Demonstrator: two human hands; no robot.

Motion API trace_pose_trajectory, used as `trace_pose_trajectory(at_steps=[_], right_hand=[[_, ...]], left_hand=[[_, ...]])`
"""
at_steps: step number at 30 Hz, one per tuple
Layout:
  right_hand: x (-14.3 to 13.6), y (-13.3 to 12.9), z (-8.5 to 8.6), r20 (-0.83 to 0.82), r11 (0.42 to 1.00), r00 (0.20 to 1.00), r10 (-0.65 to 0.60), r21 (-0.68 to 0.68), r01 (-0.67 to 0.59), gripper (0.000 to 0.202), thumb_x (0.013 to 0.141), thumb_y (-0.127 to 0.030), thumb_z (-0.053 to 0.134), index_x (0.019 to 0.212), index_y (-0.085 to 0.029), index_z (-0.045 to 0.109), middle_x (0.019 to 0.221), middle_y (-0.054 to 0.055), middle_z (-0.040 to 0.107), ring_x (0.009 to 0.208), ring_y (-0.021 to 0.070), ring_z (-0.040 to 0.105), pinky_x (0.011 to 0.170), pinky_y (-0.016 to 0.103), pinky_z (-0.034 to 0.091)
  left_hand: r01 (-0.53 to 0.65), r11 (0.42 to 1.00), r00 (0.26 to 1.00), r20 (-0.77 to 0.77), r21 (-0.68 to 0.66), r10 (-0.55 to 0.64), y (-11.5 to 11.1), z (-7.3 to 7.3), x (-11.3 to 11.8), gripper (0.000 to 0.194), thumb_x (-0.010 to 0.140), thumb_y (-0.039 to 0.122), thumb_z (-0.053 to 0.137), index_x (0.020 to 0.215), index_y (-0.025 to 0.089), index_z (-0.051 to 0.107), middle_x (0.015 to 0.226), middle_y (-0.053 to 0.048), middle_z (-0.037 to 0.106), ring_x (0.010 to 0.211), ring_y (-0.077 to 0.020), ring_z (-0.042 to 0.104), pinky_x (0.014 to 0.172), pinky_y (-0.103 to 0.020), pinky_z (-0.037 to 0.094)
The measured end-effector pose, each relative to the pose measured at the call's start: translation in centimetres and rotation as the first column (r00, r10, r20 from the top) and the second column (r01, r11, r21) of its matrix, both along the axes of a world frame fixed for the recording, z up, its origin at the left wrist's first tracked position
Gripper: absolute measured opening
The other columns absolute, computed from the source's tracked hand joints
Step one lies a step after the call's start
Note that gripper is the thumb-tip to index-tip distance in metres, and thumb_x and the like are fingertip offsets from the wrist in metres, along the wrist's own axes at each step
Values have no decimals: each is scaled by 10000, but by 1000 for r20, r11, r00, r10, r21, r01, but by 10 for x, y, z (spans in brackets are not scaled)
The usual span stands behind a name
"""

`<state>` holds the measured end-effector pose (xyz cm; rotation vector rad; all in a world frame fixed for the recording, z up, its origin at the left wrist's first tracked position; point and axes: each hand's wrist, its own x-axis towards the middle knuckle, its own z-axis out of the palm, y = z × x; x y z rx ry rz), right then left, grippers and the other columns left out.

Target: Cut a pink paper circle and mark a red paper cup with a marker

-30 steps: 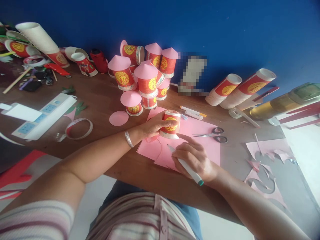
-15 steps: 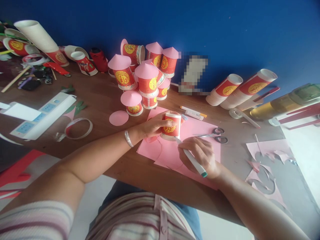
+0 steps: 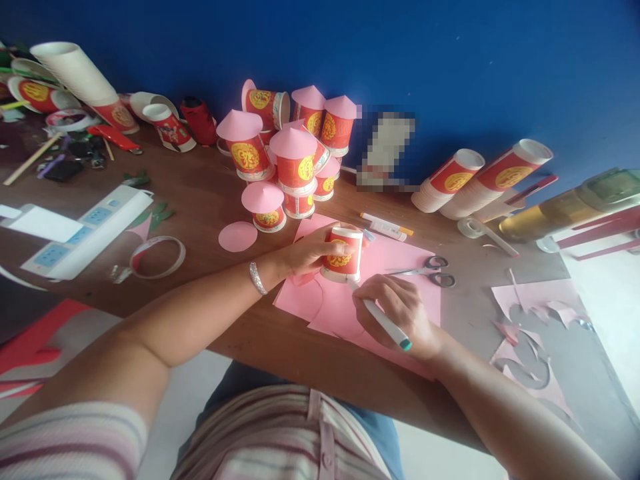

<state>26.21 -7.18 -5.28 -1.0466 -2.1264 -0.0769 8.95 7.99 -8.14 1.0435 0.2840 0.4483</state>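
My left hand [image 3: 313, 253] is wrapped round a red and white paper cup [image 3: 345, 259] with a yellow emblem, held upside down with its rim low. Its fingers behind the cup are mostly hidden. In my right hand [image 3: 397, 310] is a white marker [image 3: 387, 325] with a green end; its tip is at the cup's white lower rim, though whether it touches I cannot tell. Sheets of pink paper [image 3: 410, 257] lie on the table beneath both hands. Scissors [image 3: 430, 270] rest on the paper just beyond my right hand.
Several cups with pink cone roofs [image 3: 293, 157] stand at the back, near a pink disc [image 3: 238, 236]. Stacked paper cups [image 3: 455, 179] lean at right by a golden bottle [image 3: 545, 217]. A power strip [image 3: 87, 230] and tape roll [image 3: 157, 257] lie left; paper scraps [image 3: 530, 360] lie right.
The marker and my right hand have shifted slightly left along the cup's lower rim. My left hand keeps the cup in nearly the same place.
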Motion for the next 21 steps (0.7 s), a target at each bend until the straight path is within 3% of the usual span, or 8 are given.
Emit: trace_pose_trajectory(at_steps=[4, 13, 21], right_hand=[[0, -1, 2, -7, 999, 1000, 21, -25, -21, 195, 949, -42, 586, 974, -229, 537, 728, -32, 609, 581, 119, 524, 538, 264, 435], [1, 2, -1, -3, 997, 1000, 3, 81, -3, 234, 931, 4, 626, 997, -212, 563, 738, -20, 626, 595, 122, 554, 548, 266, 466], [1, 2, -4, 22, 998, 1000, 12, 62, -13, 211, 950, -15, 622, 1007, -209, 564, 754, -10, 644, 618, 129, 590, 564, 269, 489]], left_hand=[[8, 1000, 1000, 7, -6, -8, 0, -1, 0, 447, 806, 297, 859, 1206, 152, 721, 1322, -175, 741, 1065, -245, 707, 823, -313, 565], [4, 1000, 1000, 26, -10, -4, 0, -1, 1, 445, 795, 293, 868, 1189, 146, 723, 1252, -167, 758, 1035, -226, 707, 875, -324, 562], [-3, 1000, 1000, -3, 4, 3, -2, 1, 0, 447, 802, 293, 856, 1198, 145, 709, 1244, -162, 758, 1027, -231, 711, 897, -341, 553]])
